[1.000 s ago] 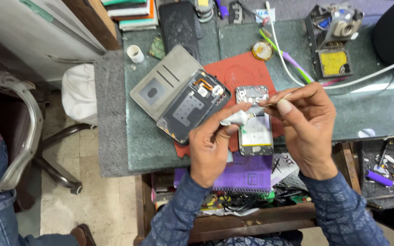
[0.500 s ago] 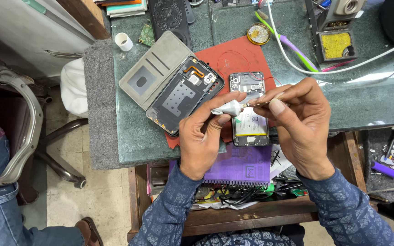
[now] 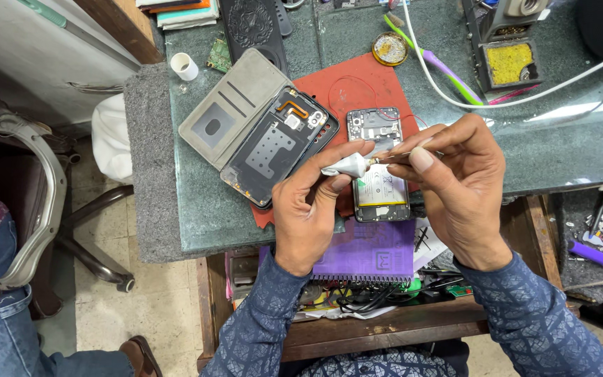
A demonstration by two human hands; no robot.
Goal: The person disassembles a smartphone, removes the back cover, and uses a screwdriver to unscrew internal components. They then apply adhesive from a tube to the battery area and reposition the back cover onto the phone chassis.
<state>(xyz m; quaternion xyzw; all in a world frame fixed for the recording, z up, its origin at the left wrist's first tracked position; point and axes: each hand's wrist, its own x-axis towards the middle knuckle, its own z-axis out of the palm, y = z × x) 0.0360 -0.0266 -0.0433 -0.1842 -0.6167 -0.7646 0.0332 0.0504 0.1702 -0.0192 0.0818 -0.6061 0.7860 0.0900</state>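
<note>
My left hand [image 3: 312, 202] pinches a small crumpled silver tube [image 3: 343, 166] over the red mat [image 3: 357, 87]. My right hand [image 3: 455, 185] holds a thin metal tool [image 3: 399, 156] whose tip touches the tube's nozzle. Directly under both hands lies an opened phone [image 3: 378, 164] with its battery and circuit board exposed. To the left of it rests the phone's back cover [image 3: 277, 150] inside an open grey flip case [image 3: 228, 115].
On the green stone desk [image 3: 560, 146] sit a round tin [image 3: 390, 47], a soldering stand with yellow sponge [image 3: 507, 63], a white cable [image 3: 497, 101], a white cap [image 3: 184, 66]. A purple notebook [image 3: 371, 255] lies on the open drawer. A chair [image 3: 15, 202] stands at left.
The view has shifted so the desk sits higher in frame. Both hands stay together over the opened phone, tool tip still at the tube.
</note>
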